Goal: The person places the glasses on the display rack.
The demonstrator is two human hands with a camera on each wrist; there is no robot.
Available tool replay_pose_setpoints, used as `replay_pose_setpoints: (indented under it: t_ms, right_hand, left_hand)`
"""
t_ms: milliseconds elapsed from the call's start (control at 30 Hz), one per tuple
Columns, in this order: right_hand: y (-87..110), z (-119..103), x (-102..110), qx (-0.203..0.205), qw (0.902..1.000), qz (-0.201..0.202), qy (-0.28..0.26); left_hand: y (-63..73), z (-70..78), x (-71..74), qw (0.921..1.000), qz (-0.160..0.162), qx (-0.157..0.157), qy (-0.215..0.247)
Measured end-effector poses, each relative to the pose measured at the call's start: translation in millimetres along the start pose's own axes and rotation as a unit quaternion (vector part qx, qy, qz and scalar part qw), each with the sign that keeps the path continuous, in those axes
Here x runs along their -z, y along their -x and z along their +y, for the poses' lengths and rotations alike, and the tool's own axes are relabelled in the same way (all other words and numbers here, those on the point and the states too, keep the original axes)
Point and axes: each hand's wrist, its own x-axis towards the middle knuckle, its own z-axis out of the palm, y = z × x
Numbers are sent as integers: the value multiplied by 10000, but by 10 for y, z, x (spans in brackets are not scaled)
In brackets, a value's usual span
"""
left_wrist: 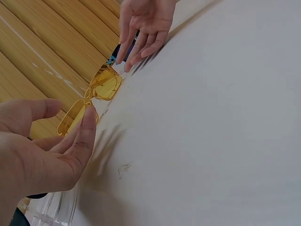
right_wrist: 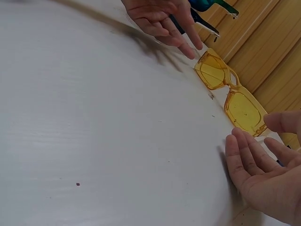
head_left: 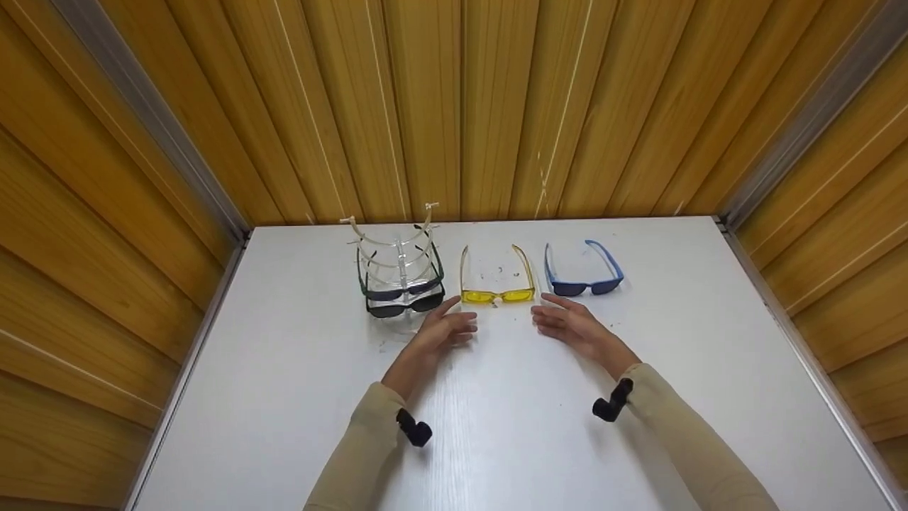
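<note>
Yellow sunglasses stand on the white table with their temples spread toward the back wall. My left hand is just in front of their left end, fingers loosely bent and holding nothing. Mirroring it, my right hand hovers near their right end, thumb apart from the fingers. In the right wrist view the yellow lenses lie between both hands. Blue sunglasses with dark lenses sit just beyond the right hand. Beside the left hand, black sunglasses and green sunglasses hang on a clear display rack.
The rack's upper arms carry no glasses and stick up near the back edge. Wood-patterned panels enclose the white table at the back and sides. A small camera is strapped to each beige sleeve.
</note>
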Motion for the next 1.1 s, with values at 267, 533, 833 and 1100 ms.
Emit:
replay_pose_setpoints:
  t_ms: [267,533,833,1100]
  right_hand:
    - [-66,-49,-24,-60,9996,-237,116]
    - [-120,-92,-62,-208,9995,-124,189]
    - [-141,-88,-73,-234,9992,-272,174]
    - [-81,-111,-88,-341,9988,-210,283]
  left_hand:
    - [-76,-23,-56,9999,14,147,53]
    - [-103,-23,-108,9992,238,322,40]
    - [-140,-62,-101,9991,252,323,136]
    - [-88,-27,-123,9986,276,395,208]
